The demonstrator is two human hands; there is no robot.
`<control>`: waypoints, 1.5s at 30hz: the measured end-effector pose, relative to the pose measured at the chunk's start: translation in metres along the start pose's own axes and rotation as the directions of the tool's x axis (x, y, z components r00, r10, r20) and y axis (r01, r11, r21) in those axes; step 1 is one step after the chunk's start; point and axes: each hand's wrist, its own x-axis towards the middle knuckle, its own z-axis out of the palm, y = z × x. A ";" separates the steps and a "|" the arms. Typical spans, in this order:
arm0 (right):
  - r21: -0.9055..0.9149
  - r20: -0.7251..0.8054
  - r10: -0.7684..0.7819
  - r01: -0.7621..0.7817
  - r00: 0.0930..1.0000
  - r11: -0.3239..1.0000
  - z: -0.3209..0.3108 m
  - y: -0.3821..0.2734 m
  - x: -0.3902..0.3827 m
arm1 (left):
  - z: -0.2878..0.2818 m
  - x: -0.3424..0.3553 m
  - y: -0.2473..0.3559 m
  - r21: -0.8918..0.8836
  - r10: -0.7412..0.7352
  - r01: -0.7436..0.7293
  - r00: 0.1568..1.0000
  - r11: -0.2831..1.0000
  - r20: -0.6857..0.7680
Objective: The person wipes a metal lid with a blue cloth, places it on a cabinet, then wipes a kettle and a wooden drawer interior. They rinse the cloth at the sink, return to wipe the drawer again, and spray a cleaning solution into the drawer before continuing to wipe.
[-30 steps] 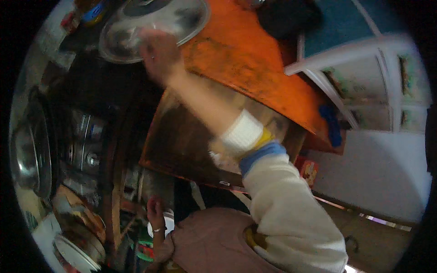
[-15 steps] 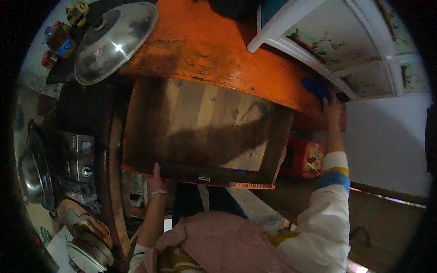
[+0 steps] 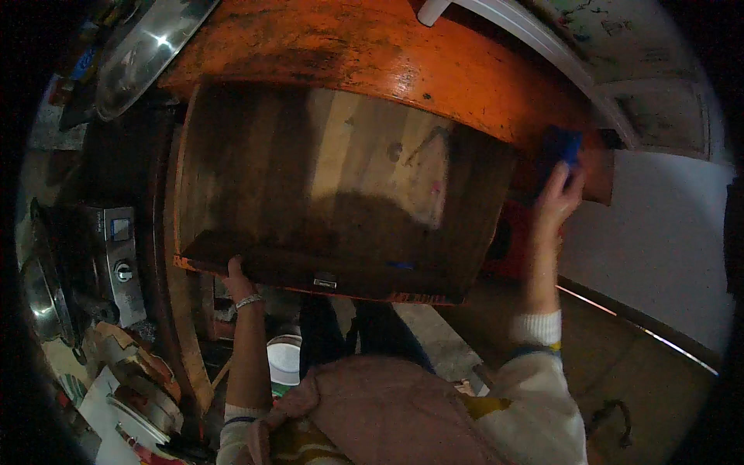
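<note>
A wooden drawer [image 3: 380,155] is pulled out from under the orange tabletop [image 3: 341,62]. My left hand [image 3: 241,285] grips the drawer's front board near its left end, thumb over the upper edge. Small blue and pink marks show inside the drawer. At the right end of the orange tabletop, my right hand [image 3: 558,200] is closed on a blue cloth [image 3: 563,145]. That hand is smeared by motion. Whether the cloth touches the table's edge, I cannot tell.
Left of the drawer stand a metal lid [image 3: 147,58], a stove with a knob [image 3: 120,263] and a wok [image 3: 46,298]. A white-framed panel [image 3: 535,35] rises at the back right. Below the drawer is a white bucket [image 3: 284,360]. A red container [image 3: 508,240] sits right of the drawer.
My right hand and the blue cloth have come back from the tabletop toward its near right edge. My left hand keeps its hold on the drawer. The whole view has shifted.
</note>
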 end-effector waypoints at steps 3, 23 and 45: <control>0.139 0.203 -0.024 -0.005 0.979 0.990 0.031 -0.064 -0.111 | -0.001 0.004 -0.002 0.046 0.145 -0.146 0.989 0.988 0.033; -0.412 0.677 0.114 0.245 0.727 0.878 0.356 -0.103 -0.113 | 0.013 -0.028 -0.006 -0.213 0.175 -0.179 0.984 0.960 -0.042; -0.538 0.820 0.193 0.612 0.538 0.580 0.395 -0.053 -0.050 | -0.019 -0.048 -0.066 -0.058 0.324 -0.320 0.942 0.946 0.083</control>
